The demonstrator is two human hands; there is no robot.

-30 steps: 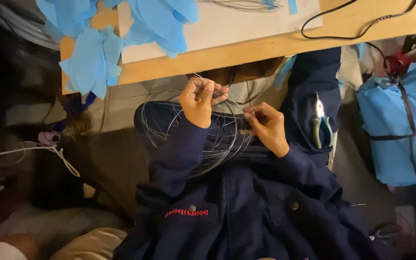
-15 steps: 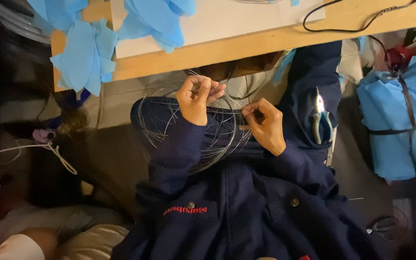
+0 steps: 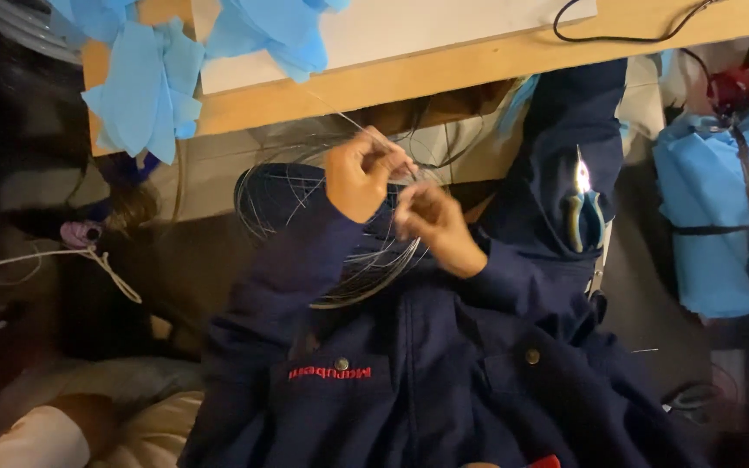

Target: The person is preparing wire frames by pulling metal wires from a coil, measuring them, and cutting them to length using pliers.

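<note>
A coil of thin grey wire [image 3: 305, 204] hangs in loops over my lap, in front of my navy jacket. My left hand [image 3: 359, 178] is closed on strands at the top of the coil, pinching them between thumb and fingers. My right hand [image 3: 433, 224] sits just below and right of it, almost touching, with its fingers closed on the same wire strands. One loose strand runs up from my left hand toward the wooden table edge [image 3: 444, 74].
Blue-handled pliers [image 3: 584, 221] rest on my raised knee at the right. Blue cloth pieces [image 3: 145, 87] and a white sheet [image 3: 409, 26] lie on the table. A blue bundle tied with black straps [image 3: 730, 208] stands at the right. A white cord [image 3: 88, 260] trails at the left.
My right hand has moved left and up until it nearly meets my left hand. Both hands keep their hold on the wire coil.
</note>
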